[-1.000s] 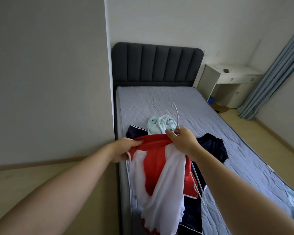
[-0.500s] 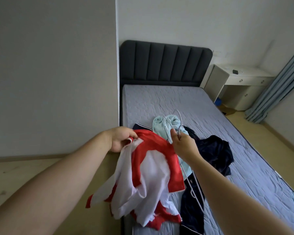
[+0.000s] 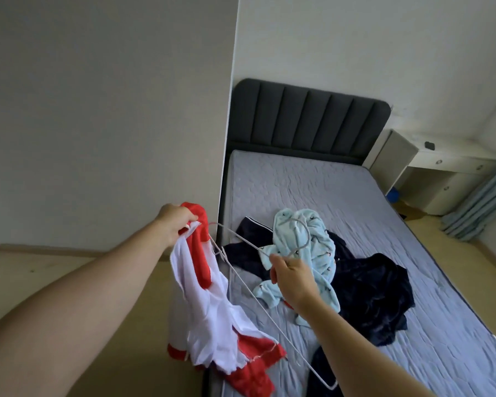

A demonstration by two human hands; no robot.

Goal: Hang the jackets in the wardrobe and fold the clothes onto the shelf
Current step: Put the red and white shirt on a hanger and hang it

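Beside the grey quilted mattress (image 3: 312, 196), our left hand (image 3: 173, 224) pinches the red-and-white jacket (image 3: 209, 305) by its collar; our right hand (image 3: 291, 275) pinches the thin white wire hanger (image 3: 241, 277). Next, probably, we thread a shoulder in.

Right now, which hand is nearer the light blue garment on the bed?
Right. The right hand holds the white hanger directly over the light blue garment, overlapping it in view. The left hand grips the red and white jacket off the bed's left edge.
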